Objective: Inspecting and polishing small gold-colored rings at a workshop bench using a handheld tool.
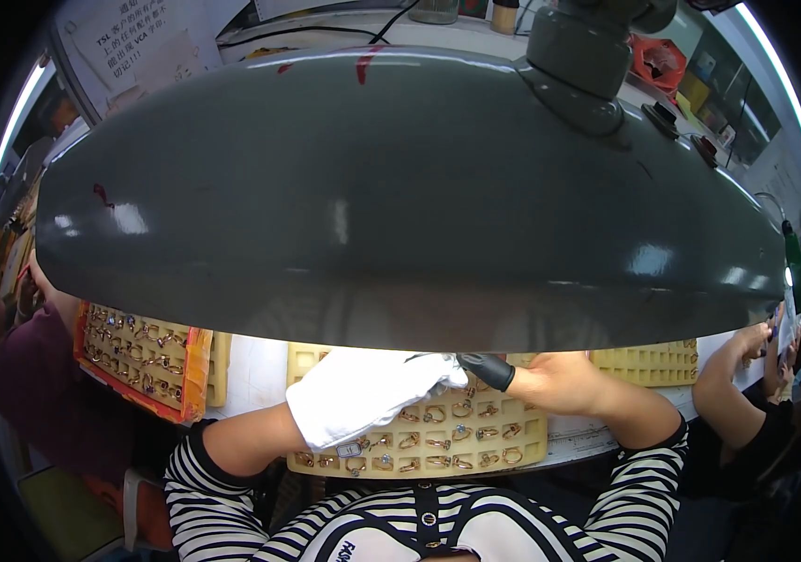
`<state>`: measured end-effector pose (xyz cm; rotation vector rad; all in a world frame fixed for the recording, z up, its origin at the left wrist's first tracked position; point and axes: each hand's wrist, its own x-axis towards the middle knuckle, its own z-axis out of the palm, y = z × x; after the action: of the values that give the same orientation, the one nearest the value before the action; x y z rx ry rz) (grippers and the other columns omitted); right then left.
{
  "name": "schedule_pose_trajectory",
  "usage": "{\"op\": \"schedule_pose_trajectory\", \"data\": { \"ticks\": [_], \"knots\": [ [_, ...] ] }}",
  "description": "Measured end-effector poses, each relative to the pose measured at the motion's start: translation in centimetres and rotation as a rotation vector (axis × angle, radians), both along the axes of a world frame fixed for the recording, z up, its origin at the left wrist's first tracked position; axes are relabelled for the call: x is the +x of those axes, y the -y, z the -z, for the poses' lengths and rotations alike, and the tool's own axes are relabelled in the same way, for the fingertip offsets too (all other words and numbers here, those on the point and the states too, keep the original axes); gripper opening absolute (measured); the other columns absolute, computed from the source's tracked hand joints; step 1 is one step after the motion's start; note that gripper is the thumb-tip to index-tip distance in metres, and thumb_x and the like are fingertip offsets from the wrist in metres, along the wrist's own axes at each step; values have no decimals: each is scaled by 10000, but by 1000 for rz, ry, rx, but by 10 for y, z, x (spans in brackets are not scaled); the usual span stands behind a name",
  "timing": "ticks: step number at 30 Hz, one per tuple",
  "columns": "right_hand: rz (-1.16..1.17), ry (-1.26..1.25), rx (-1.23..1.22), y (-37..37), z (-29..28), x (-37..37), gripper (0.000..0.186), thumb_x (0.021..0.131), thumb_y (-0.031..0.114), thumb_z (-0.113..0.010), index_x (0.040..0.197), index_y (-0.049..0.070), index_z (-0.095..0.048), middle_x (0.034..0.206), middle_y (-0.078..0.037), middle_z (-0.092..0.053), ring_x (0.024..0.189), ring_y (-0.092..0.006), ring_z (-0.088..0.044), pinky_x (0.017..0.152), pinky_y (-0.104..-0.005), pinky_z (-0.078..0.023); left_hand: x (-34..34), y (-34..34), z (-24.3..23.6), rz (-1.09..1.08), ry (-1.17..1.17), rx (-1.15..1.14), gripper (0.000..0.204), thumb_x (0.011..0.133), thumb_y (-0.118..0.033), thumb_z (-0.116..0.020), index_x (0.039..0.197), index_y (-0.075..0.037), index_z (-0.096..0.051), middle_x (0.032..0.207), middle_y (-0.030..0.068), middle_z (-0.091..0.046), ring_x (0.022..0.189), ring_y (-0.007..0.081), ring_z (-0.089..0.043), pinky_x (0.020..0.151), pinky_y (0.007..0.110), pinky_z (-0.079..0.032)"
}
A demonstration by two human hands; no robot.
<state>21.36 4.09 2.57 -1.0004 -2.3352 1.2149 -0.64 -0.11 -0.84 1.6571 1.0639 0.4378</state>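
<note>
Okay, my white-gloved left hand [368, 395] and black-covered right hand [496, 371] meet above the tray [536, 429] holding rings [434, 414]; can't tell what's pinched. Probably close handling; next likely needs steadiness.

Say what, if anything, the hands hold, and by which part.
Cannot be told: the left hand and right hand meet by the grey hood, any held thing hidden.

A white table [255, 373], its far part hidden from view. Near its front edge, at the centre, lies a pale yellow tray [535, 429]. A similar tray [642, 365] lies further right. At left, an orange-rimmed tray [196, 377] sits beside another yellow one [221, 367].
</note>
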Motion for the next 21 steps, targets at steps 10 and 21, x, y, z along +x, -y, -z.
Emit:
{"op": "schedule_pose_trajectory", "data": {
  "ticks": [10,21],
  "knots": [
    [47,-177,-217,-5,11,4,107,819,79,-534,770,7,-597,652,-22,-564,606,-91,-529,573,-224,-428,-2,-2,7,-27,67,63,345,904,-314,-372,1132,-121,-545,977,89,-610,852,200,-587,757,261,-446],
    [93,-391,-438,-7,33,7,60,791,0,-541,746,-1,-581,631,-43,-548,573,-100,-511,542,-233,-426,6,-3,-2,-41,70,-200,416,877,-407,-428,1159,-116,-524,963,65,-614,764,122,-583,677,253,-464]
  ]
}}
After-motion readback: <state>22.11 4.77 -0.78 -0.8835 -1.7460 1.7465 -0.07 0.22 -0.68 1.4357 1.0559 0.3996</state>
